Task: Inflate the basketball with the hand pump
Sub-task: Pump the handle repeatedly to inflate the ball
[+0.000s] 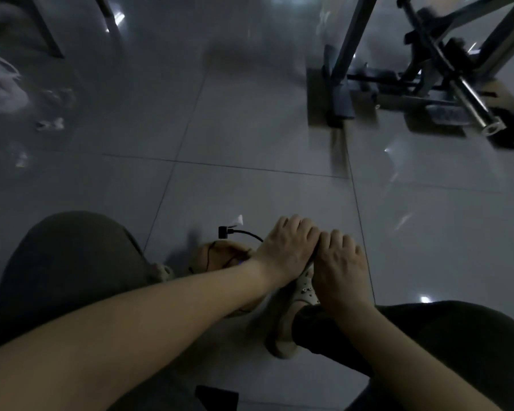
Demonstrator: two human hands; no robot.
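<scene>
Left hand (288,250): fingers curled down over a bar, grasping it. Right hand (341,262): the same, knuckles touching the left hand's. Only a grey sliver of the bar shows between them. It is judged to be the handle of the hand pump (312,264); the barrel is hidden beneath the hands.

Step in hand, as judged: a pumping stroke, both hands bearing on the handle. A pale shoe (304,287) sits directly below the hands and may be steadying the pump's foot; this cannot be confirmed.

A thin black hose (250,233) arcs out from under the left hand to a small black end fitting. Whether it is seated in the valve cannot be told.

The basketball (220,255) lies on the floor (250,129) just left of the hands, between the person's knees, partly covered by the left forearm. It is tan with dark seams and looks low and slack.

Next move calls for a straight, full stroke with the base held firm.

Dim, blurred light limits detail.
</scene>
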